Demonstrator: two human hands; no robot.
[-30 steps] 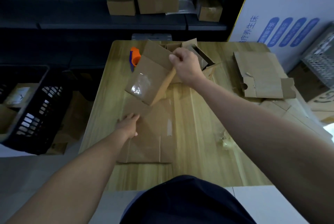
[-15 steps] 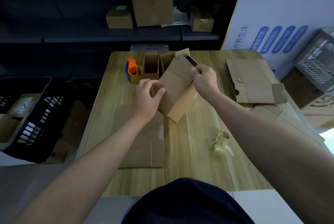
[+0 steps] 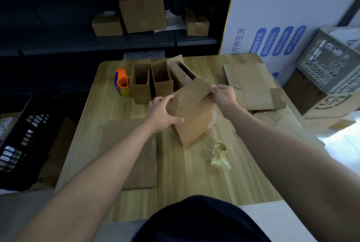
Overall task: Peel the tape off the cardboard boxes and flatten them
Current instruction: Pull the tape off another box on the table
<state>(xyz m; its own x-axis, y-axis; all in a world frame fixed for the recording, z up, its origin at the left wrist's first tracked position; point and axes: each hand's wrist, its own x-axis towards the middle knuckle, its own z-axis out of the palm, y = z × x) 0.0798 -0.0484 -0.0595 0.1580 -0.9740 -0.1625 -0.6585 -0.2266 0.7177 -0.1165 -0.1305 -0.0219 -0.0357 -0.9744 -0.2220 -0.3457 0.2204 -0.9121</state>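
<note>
A: What are the hands doing?

B: The left hand (image 3: 163,114) grips the near left end of a box (image 3: 194,124), fingers curled over its top edge and thumb along its side. The right hand (image 3: 224,97) pinches the far right edge of the same box.

A: Where is the box?

B: At the middle of the frame, tilted, over the table (image 3: 194,175). Its low corner seems to touch the wood, though I cannot be sure. Clear tape (image 3: 182,99) glints on its top face, just beside the left fingers.

A: And around it?

B: A flat sheet (image 3: 150,165) of cardboard lies on the table under the left forearm. A tape wad (image 3: 219,154) sits below and right of the box, apart from it. Behind the box stand two open boxes (image 3: 141,85) side by side, with a third tipped one at their right. An orange dispenser (image 3: 122,83) stands left of them.

A: Farther out?

B: A flat pile (image 3: 251,85) of cardboard covers the table's right side. Closed cartons (image 3: 143,13) stand on a dark shelf at the top. A black crate (image 3: 17,140) is at the left edge, and a grey crate (image 3: 329,70) at the right.
</note>
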